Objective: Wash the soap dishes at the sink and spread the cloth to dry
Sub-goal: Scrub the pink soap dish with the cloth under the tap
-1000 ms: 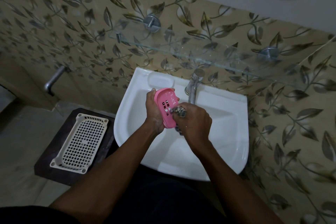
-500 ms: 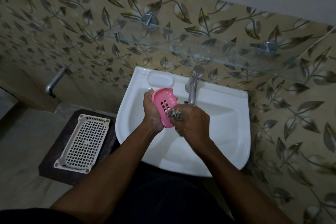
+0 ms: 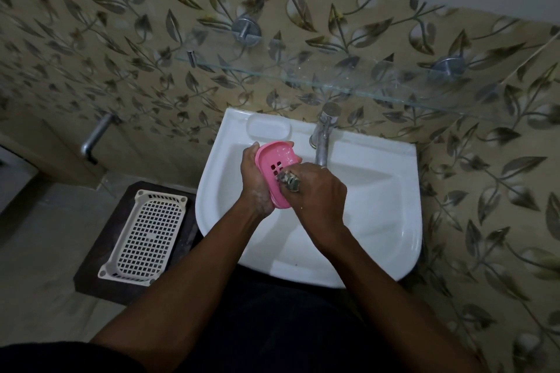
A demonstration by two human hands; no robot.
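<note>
A pink soap dish (image 3: 277, 165) with drain slots is held tilted on edge over the white sink (image 3: 375, 203). My left hand (image 3: 254, 185), flecked with suds, grips its left side. My right hand (image 3: 318, 191) is closed around a bunched grey patterned cloth (image 3: 287, 181) and presses it against the inside of the dish near the slots. Both hands are over the basin, just in front of the metal tap (image 3: 323, 139). No running water can be made out.
A cream perforated plastic tray (image 3: 145, 230) lies on a dark stool (image 3: 97, 275) left of the sink. A glass shelf (image 3: 333, 82) on metal mounts juts out above the tap. A metal pipe (image 3: 94, 139) sticks out of the leaf-patterned wall at left.
The right hand with the cloth has rubbed lower along the inside of the pink dish, which now shows more of its inner face. The view has shifted slightly.
</note>
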